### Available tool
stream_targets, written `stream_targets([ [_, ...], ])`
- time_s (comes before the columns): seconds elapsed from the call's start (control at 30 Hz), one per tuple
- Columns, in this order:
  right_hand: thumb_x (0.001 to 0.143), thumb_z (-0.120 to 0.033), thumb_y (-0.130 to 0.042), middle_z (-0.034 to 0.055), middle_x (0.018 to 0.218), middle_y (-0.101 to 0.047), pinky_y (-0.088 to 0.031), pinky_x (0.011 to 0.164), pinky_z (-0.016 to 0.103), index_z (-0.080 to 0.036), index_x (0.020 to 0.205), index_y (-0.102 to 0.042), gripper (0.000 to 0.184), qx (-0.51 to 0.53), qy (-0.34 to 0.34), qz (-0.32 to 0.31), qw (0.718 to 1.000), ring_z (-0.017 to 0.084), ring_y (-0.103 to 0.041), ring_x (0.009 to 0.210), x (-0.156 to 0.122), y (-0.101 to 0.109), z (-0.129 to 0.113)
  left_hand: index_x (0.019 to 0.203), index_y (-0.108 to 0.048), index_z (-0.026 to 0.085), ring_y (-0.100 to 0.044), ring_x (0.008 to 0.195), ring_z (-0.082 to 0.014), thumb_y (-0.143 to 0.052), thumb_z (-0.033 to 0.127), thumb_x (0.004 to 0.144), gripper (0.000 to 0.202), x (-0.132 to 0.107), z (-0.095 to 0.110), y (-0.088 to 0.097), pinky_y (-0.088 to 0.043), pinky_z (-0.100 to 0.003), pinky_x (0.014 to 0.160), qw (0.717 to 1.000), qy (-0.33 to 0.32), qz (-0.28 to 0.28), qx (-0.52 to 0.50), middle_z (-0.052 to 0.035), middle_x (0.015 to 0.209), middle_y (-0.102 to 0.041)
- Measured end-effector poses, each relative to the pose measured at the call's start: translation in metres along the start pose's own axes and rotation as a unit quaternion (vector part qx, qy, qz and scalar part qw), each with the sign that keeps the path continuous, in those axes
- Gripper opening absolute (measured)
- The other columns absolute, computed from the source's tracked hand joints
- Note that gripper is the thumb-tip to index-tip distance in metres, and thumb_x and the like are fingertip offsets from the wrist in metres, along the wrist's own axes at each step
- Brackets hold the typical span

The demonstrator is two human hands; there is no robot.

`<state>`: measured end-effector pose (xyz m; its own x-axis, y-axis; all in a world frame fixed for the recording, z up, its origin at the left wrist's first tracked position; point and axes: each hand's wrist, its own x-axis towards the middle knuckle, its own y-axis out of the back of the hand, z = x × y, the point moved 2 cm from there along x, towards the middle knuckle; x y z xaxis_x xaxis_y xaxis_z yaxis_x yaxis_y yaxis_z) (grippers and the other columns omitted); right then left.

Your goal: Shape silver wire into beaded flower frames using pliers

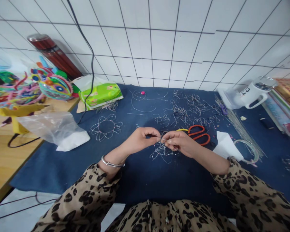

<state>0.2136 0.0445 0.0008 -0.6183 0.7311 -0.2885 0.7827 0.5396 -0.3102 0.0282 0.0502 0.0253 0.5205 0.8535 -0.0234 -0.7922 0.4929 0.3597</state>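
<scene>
My left hand point(142, 138) and my right hand point(180, 141) meet over the dark blue cloth point(140, 177), fingers pinched together on a tangle of thin silver wire point(163, 151) that hangs between and below them. A finished wire flower shape point(106, 127) lies flat on the cloth to the left of my hands. Orange-handled scissors point(199, 133) lie just behind my right hand. A silver bangle point(111, 163) sits on my left wrist, and both arms wear leopard-print sleeves.
Several loose wire pieces point(190, 109) are scattered at the back. A white cup point(255, 93), straight wire rods point(239, 127) and white paper point(226, 145) lie right. A clear plastic bag point(55, 129), green packet point(100, 93), colourful craftwork point(53, 85) and a black cable point(87, 64) are left.
</scene>
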Motion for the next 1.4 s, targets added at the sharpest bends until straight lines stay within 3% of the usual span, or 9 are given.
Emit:
stream_targets([
  [0.53, 0.074, -0.020, -0.054, -0.0038, 0.063, -0.046, -0.022, 0.045, 0.020, -0.016, 0.081, -0.058, 0.009, -0.003, -0.001, 0.007, 1.000, 0.005, -0.035, 0.050, -0.003, -0.007, -0.003, 0.078, -0.064, 0.013, -0.052, 0.065, -0.0100, -0.054, 0.019, 0.079, 0.012, 0.001, -0.003, -0.001, -0.042, -0.021, 0.060, 0.999, -0.021, 0.040, 0.025, -0.0025, 0.073, -0.061],
  [0.83, 0.074, -0.026, -0.060, -0.0036, 0.067, -0.047, -0.031, 0.051, 0.021, -0.017, 0.078, -0.054, 0.011, -0.055, 0.032, 0.031, 0.997, 0.006, -0.039, 0.055, -0.001, -0.008, 0.001, 0.076, -0.064, 0.014, -0.051, 0.065, -0.0092, -0.054, 0.013, 0.077, 0.010, 0.001, -0.007, -0.003, -0.042, -0.021, 0.061, 0.998, -0.021, 0.046, 0.023, -0.0010, 0.072, -0.060],
  [1.07, 0.072, -0.029, -0.066, -0.0013, 0.078, -0.055, -0.034, 0.050, 0.021, -0.018, 0.081, -0.051, 0.021, -0.037, 0.040, 0.016, 0.998, 0.005, -0.041, 0.056, -0.002, -0.011, -0.001, 0.077, -0.063, 0.013, -0.051, 0.067, -0.0095, -0.054, 0.016, 0.080, 0.010, 0.001, -0.007, -0.004, -0.041, -0.023, 0.063, 0.998, -0.025, 0.037, 0.034, -0.0011, 0.073, -0.059],
  [1.4, 0.074, -0.022, -0.065, -0.0024, 0.078, -0.054, -0.039, 0.053, 0.022, -0.017, 0.085, -0.055, 0.016, -0.012, 0.085, 0.024, 0.996, 0.005, -0.046, 0.055, 0.000, -0.004, 0.005, 0.084, -0.060, 0.012, -0.051, 0.066, -0.0088, -0.058, 0.020, 0.081, 0.009, 0.002, -0.009, -0.003, -0.041, -0.022, 0.062, 0.998, 0.004, -0.012, -0.067, -0.0016, 0.075, -0.059],
])
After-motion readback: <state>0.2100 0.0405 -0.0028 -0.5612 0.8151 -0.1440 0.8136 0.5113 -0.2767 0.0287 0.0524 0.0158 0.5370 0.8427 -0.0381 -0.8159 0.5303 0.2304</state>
